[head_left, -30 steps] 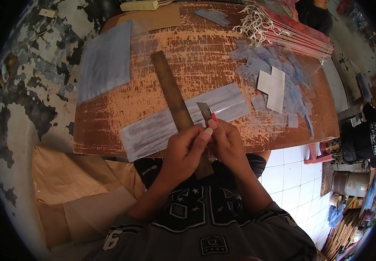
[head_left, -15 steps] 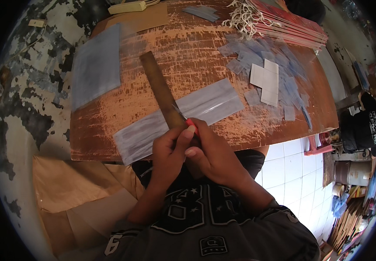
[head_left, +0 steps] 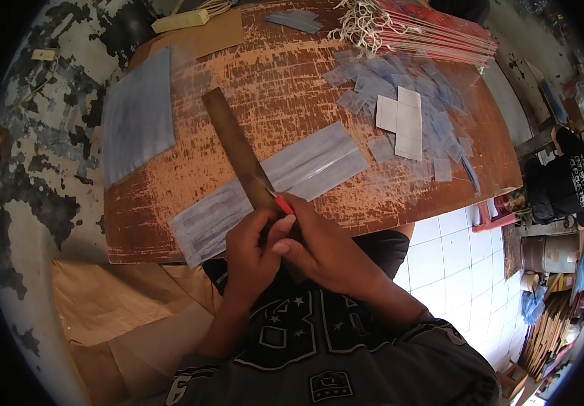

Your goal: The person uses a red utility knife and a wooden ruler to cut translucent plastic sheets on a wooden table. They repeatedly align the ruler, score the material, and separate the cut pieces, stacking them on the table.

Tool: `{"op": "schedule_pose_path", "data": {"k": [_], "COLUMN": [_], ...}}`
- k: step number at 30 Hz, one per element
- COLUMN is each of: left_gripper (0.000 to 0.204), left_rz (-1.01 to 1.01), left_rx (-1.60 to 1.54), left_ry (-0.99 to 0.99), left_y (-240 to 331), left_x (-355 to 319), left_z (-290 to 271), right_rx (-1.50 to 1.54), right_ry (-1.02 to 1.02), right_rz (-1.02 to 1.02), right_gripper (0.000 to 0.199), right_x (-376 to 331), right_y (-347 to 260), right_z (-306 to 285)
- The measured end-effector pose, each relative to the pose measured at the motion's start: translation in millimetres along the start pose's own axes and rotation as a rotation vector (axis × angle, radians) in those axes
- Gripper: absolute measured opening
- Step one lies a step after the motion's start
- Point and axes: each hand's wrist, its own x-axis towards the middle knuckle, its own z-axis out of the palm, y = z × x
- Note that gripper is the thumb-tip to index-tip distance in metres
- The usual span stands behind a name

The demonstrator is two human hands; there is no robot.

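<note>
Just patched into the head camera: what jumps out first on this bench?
Both hands meet at the table's near edge: the right hand holds a red-handled cutter against a long brown ruler, the left hand beside it. The ruler crosses a grey strip; small clear-blue pieces litter the far right.

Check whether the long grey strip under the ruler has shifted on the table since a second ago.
No clear shift. The grey strip lies at the same slant across the table near its front edge, crossed by the ruler as before.

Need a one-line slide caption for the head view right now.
Both hands, left hand and right hand, meet at a red-handled cutter beside a long ruler lying across a clear plastic strip on a worn wooden table.
</note>
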Motion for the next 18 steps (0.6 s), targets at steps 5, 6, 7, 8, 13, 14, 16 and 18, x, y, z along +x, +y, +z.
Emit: {"op": "schedule_pose_path", "data": {"k": [5, 6, 7, 8, 13, 14, 16, 18], "left_gripper": [0.036, 0.037, 0.039, 0.039, 0.038, 0.037, 0.036, 0.036], "left_rz": [-0.349, -0.359, -0.369, -0.354, -0.348, -0.345, -0.338, -0.320], "left_rx": [-0.370, -0.412, -0.454, -0.414, -0.207, -0.179, -0.128, -0.122], "left_ry": [-0.146, -0.157, -0.168, -0.175, -0.172, -0.151, -0.105, -0.083], "left_y": [-7, -7, -7, -6, 4, 7, 12, 12], "left_x": [-5, -6, -7, -8, -11, -10, -11, -12], "left_z": [-13, -13, -13, -12, -14, -15, -13, -15], "right_rx": [0.034, -0.005, -0.044, -0.083, -0.239, -0.258, -0.289, -0.308], "right_ry": [-0.048, -0.033, -0.018, -0.002, 0.044, 0.062, 0.071, 0.077], "right_rz": [0.083, 0.056, 0.028, 0.001, -0.024, -0.051, -0.065, -0.087], "right_gripper": [0.060, 0.057, 0.054, 0.051, 0.044, 0.043, 0.041, 0.037], "right_x": [-1, -1, -2, -3, -4, -4, -3, -2], "right_y": [4, 5, 7, 8, 8, 9, 9, 9], "right_z": [-7, -7, -5, -3, 10, 13, 16, 19]}}
